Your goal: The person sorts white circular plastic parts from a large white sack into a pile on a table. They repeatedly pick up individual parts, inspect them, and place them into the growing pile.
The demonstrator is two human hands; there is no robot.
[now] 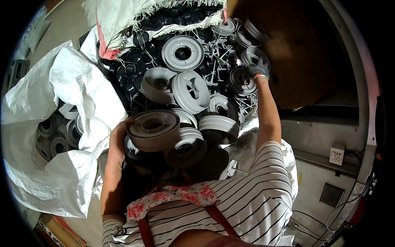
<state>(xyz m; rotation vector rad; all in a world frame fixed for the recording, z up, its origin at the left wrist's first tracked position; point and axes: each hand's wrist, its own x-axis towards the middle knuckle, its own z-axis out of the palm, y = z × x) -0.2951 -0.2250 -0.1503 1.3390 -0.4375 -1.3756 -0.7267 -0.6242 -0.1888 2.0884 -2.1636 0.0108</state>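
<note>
My bare left hand (118, 135) is closed on the left rim of a grey plastic ring (142, 141) with a ribbed side and an open centre. That ring is held tilted above the near part of the pile. On the far right, my right hand (259, 71), in a dark glove, is closed at the right edge of another grey plastic ring (238, 87); its fingertips are partly hidden. Beyond it, one more grey ring (253, 52) lies beside the glove. Between my hands, several similar rings, such as a flat-lying one (190, 42) and an upright one (180, 95), rest on the pile.
Black round caps (133, 55) and thin grey plastic sprues (214, 57) lie under and around the rings. A white woven sack (119, 12) spills black caps at the back. Left stands a white sack (70, 82) with rings inside. Brown cardboard (300, 61) and a machine frame (364, 103) border the right.
</note>
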